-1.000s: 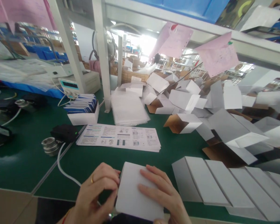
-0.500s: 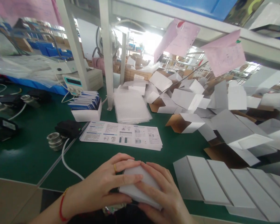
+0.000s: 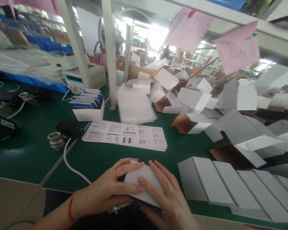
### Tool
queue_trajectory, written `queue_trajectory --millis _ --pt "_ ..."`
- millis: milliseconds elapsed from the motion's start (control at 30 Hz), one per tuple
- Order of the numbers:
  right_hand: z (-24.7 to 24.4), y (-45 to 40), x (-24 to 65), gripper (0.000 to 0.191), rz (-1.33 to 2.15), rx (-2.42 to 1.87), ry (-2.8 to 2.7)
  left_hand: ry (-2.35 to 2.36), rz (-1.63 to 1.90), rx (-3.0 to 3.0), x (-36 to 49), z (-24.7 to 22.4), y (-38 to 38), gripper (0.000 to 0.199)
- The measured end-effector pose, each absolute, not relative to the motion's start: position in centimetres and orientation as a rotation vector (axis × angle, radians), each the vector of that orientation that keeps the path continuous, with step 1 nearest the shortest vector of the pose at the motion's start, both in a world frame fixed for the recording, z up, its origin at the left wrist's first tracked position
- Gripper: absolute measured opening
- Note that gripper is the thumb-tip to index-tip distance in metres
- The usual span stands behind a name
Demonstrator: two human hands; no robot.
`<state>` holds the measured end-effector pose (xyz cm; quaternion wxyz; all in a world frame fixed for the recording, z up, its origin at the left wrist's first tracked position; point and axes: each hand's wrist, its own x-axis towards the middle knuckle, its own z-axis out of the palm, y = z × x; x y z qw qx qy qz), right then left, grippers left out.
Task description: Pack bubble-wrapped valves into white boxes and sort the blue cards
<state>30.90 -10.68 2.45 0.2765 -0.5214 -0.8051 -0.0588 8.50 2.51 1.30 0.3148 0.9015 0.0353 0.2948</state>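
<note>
Both hands hold a small white box [image 3: 146, 182] low in the centre, at the table's near edge. My left hand [image 3: 115, 185], with a gold ring and a red wrist cord, rests its fingers on the box's left side and top. Fingers of my right hand [image 3: 166, 188] lie over the top right, with some of them beneath it. Just beyond is a stack of printed leaflets [image 3: 124, 135]. To the left sits a black device with a metal fitting [image 3: 56, 140] and a white cable. Closed white boxes [image 3: 220, 182] stand in a row on the right.
Open white cartons [image 3: 194, 99] are piled at the back right. Clear plastic bags [image 3: 135, 105] lie by a metal post [image 3: 110, 57]. A box of blue-and-white booklets [image 3: 88, 113] stands left of them, near an instrument [image 3: 74, 81]. Pink papers [image 3: 237, 51] hang above.
The fingers have shifted on the white box, and more of its top shows between my hands. The camera view has tilted slightly.
</note>
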Motion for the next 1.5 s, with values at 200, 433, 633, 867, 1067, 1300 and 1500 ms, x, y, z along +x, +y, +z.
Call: queue_trajectory --millis 200,433,633,867,1067,1300,1500 --pt "1.0 -10.5 30.0 0.072 0.230 -1.582 -1.634 0.330 0.838 2.204 7.7 1.6 2.2 0.047" --pt "1.0 -8.5 27.5 0.067 1.243 -1.127 -0.109 0.717 1.067 1.911 7.6 0.9 0.6 0.045" --pt "0.7 -7.6 25.7 0.060 1.281 -0.913 0.035 0.761 0.973 1.758 10.1 0.6 -1.8 0.092" --pt "1.1 -10.4 26.5 0.059 0.541 -1.456 -0.552 0.836 1.017 1.884 9.8 1.4 -0.8 0.066" --pt "-1.4 -12.3 27.1 0.047 -0.440 -1.801 -1.379 0.780 0.907 2.053 10.5 1.7 -0.7 0.019" --pt "-1.4 -13.6 29.6 0.065 -0.437 -1.797 -1.439 0.601 0.652 2.082 12.9 -0.7 -3.4 0.097" --pt "1.3 -15.5 33.7 0.048 -0.488 -1.767 -1.465 0.345 0.479 2.213 17.8 -3.0 -4.6 0.118"
